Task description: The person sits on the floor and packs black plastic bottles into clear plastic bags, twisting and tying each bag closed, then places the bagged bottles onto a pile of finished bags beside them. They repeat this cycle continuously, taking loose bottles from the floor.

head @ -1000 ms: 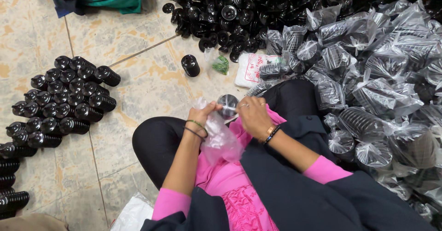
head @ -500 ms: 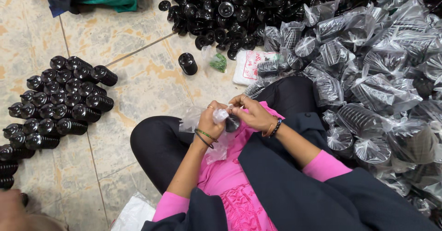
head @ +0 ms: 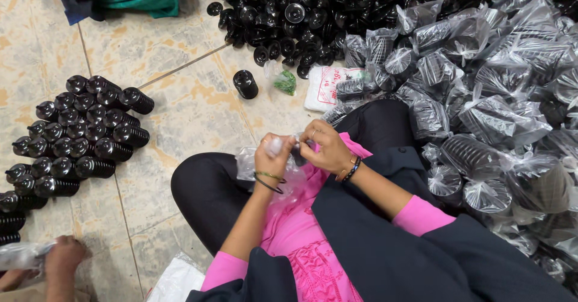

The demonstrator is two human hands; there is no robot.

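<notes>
Gripping a clear plastic bag [head: 256, 163], both hands' fingers now pinch its top; the black cup has vanished inside.

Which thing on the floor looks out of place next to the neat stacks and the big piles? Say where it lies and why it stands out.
One black stack of cups lies alone on the tiles, apart from the neat rows at the left and the loose heap at the top. A small green packet lies beside it. Otherwise, nothing looks spilled or damaged.

Informal packing workshop on a tiled floor [head: 180, 115]: heaped loose black plastic cups [head: 313, 13], neat stacked rows of cups [head: 84, 133], piled bagged stacks [head: 494, 97], workers seated on the ground.
</notes>
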